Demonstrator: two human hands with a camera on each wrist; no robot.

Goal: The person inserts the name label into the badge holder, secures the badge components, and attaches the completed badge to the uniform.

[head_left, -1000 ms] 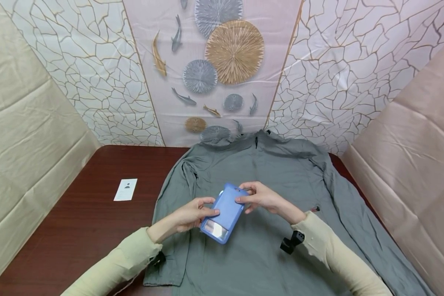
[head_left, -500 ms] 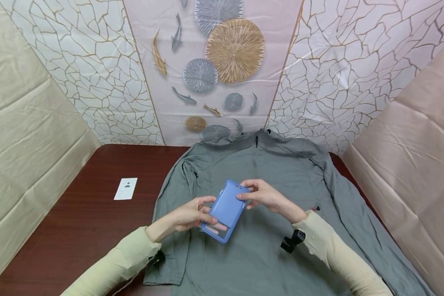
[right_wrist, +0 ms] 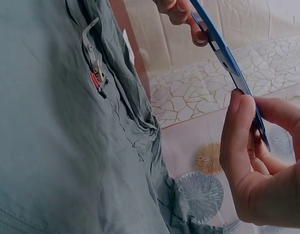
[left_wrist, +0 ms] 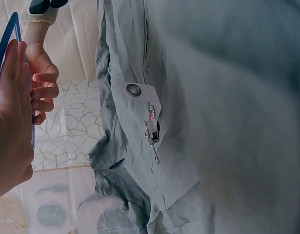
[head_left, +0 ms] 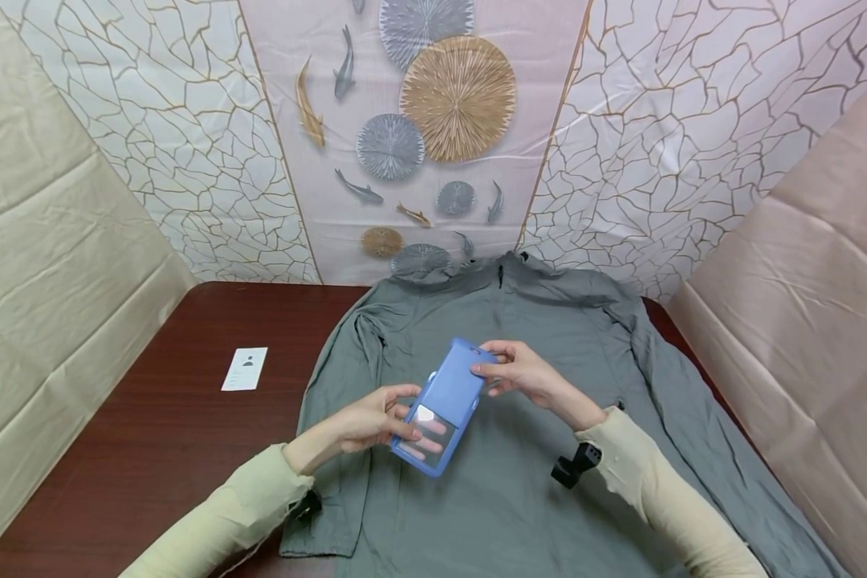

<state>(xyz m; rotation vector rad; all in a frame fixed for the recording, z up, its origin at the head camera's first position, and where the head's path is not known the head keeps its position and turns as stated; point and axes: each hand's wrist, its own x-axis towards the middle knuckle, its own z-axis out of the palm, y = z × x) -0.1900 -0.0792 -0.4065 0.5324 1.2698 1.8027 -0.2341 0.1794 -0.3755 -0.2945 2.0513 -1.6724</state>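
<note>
Over the middle of the grey jacket [head_left: 520, 490], a blue badge holder [head_left: 457, 387] is held tilted between both hands. The left hand [head_left: 371, 417] pinches its lower left edge, thumb in front, fingers nearly straight behind; the right hand [head_left: 527, 376] pinches its upper right edge, thumb in front. A white ID card [head_left: 244, 369] lies left of the jacket, on which rests what looks like a badge clip [left_wrist: 150, 130].

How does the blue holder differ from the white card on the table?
The blue holder is held up by the left hand and right hand; the white card lies on the table. The holder has a see-through window; the card bears a small printed figure. In the head view, the holder looks larger than the card. Both are thin and rectangular.
</note>
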